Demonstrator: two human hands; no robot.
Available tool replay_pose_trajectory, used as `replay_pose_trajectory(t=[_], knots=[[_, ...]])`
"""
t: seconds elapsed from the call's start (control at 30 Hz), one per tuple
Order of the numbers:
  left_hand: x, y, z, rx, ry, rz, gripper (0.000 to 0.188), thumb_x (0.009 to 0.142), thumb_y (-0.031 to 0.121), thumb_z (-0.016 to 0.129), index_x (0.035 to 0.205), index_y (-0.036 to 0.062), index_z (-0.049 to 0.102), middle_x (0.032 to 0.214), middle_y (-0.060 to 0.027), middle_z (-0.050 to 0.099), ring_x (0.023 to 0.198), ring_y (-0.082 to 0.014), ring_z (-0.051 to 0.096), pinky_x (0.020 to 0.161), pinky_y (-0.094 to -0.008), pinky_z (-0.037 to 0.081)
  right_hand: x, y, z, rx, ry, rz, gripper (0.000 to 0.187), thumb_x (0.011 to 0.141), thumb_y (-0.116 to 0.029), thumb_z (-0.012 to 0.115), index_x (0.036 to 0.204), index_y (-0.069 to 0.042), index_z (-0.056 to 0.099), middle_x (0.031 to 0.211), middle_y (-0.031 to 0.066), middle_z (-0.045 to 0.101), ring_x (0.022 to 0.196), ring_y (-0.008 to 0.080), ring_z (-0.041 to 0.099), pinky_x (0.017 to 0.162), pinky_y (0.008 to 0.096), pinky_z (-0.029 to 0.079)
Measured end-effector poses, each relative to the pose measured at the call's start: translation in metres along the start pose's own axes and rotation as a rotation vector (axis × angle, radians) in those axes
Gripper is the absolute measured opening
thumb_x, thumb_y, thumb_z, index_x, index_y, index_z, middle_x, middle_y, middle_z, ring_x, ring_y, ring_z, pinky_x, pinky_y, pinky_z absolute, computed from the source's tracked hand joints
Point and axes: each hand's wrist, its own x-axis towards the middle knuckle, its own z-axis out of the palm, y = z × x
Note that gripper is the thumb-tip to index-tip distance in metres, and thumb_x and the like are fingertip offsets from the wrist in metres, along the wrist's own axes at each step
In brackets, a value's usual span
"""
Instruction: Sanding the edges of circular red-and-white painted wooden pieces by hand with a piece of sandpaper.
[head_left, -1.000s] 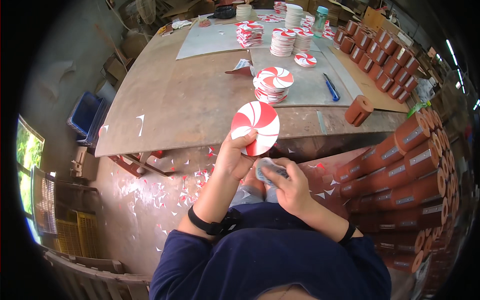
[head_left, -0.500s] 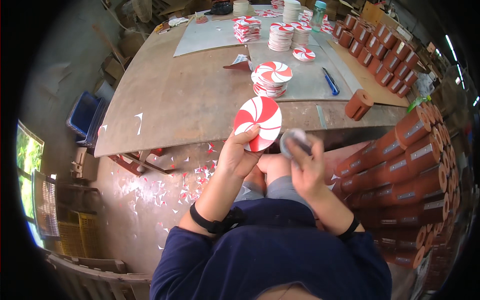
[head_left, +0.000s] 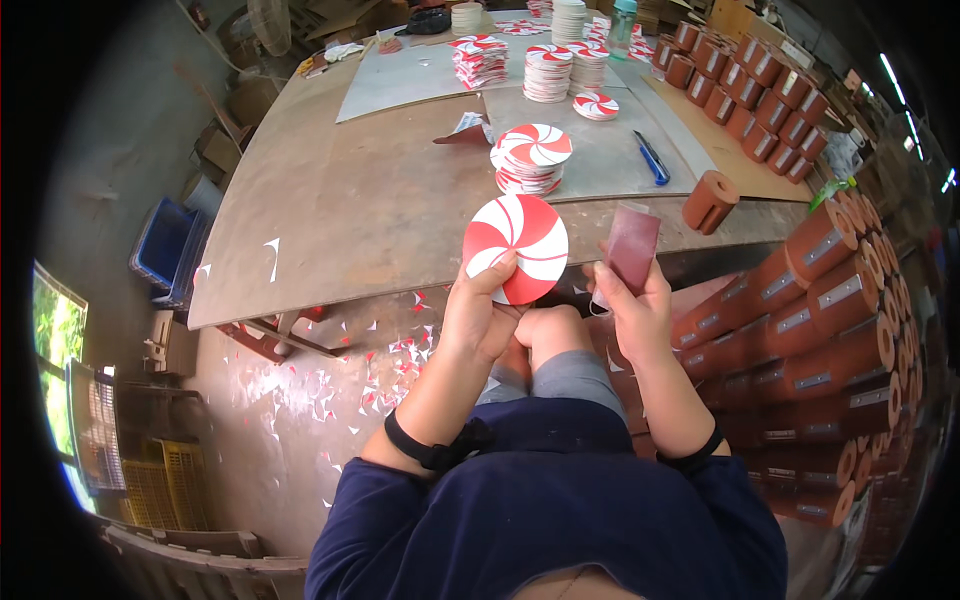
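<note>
From where I stand, the left hand [head_left: 485, 312] has a flat, round disc with red and white swirls [head_left: 537, 235] pinched tight, thumb on its face. The other fingers are tucked behind, so I can't see how they sit. The disc is up in front of the worktop's [head_left: 320, 190] near edge; I can't tell if they touch.

The right hand [head_left: 640, 310] is closed on a folded, reddish-brown strip that looks like sandpaper [head_left: 633, 247]. The strip and the disc are apart.

I think a light thumb near the middle is best, as it leaves most of the rim free and won't bend the disc. The strip should lie flat along the rim, with soft, even strokes, away from the left fingertips. Elbows should stay clear of the tall stack of swirly discs [head_left: 530, 170] just behind the near edge.
</note>
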Motion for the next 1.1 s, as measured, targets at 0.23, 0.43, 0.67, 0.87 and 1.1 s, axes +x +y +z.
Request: replay_pose_trajectory(t=[0.23,0.43,0.67,0.87,1.1], knots=[[-0.005,0.002,0.0,0.003,-0.088,-0.156,0.035,0.081,0.002,0.051,0.114,-0.0027,0.042,0.107,-0.0158,0.054,0.097,-0.0246,0.056,0.084,-0.0381,0.047,0.011,-0.008,0.003,0.204,0.047,0.002,0.035,0.071,0.006,0.063,0.103,0.0,0.05,0.092,0.0043,0.055,0.082,0.0113,0.054,0.075,0.0255,0.045],[-0.001,0.017,-0.011,0.233,-0.187,-0.071,0.029,0.075,-0.003,0.058,0.103,-0.0033,0.05,0.095,-0.0142,0.06,0.086,-0.02,0.061,0.075,-0.0321,0.051,0.011,-0.024,-0.005,0.042,-0.077,0.087,0.033,0.07,0.005,0.063,0.101,0.0,0.052,0.092,0.0043,0.055,0.081,0.0093,0.054,0.075,0.0243,0.044],[0.003,0.015,-0.02,0.139,-0.285,-0.158,0.029,0.072,-0.007,0.06,0.1,-0.0021,0.053,0.094,-0.0132,0.06,0.085,-0.0197,0.06,0.078,-0.0323,0.05,0.002,-0.047,-0.005,-0.254,-0.156,-0.143,0.03,0.076,0.0,0.061,0.105,0.003,0.051,0.092,0.0027,0.056,0.082,0.007,0.052,0.073,0.0229,0.043],[0.002,0.019,-0.023,0.096,-0.331,-0.156,0.031,0.072,-0.008,0.06,0.101,-0.0008,0.053,0.094,-0.0113,0.061,0.086,-0.02,0.06,0.079,-0.0332,0.049,-0.008,-0.05,-0.002,-0.815,-0.375,-0.733,0.041,0.065,0.006,0.06,0.103,-0.009,0.06,0.097,0.0154,0.049,0.083,0.0275,0.055,0.069,0.0299,0.045],[0.01,0.015,-0.036,0.064,-0.356,-0.129,0.032,0.074,-0.005,0.059,0.104,-0.0011,0.052,0.097,-0.0115,0.06,0.088,-0.0198,0.059,0.082,-0.0338,0.047,-0.014,-0.034,-0.018,-0.79,-0.191,-0.588,0.039,0.068,0.009,0.057,0.104,-0.006,0.06,0.1,0.0158,0.047,0.088,0.0267,0.053,0.073,0.0282,0.044]])
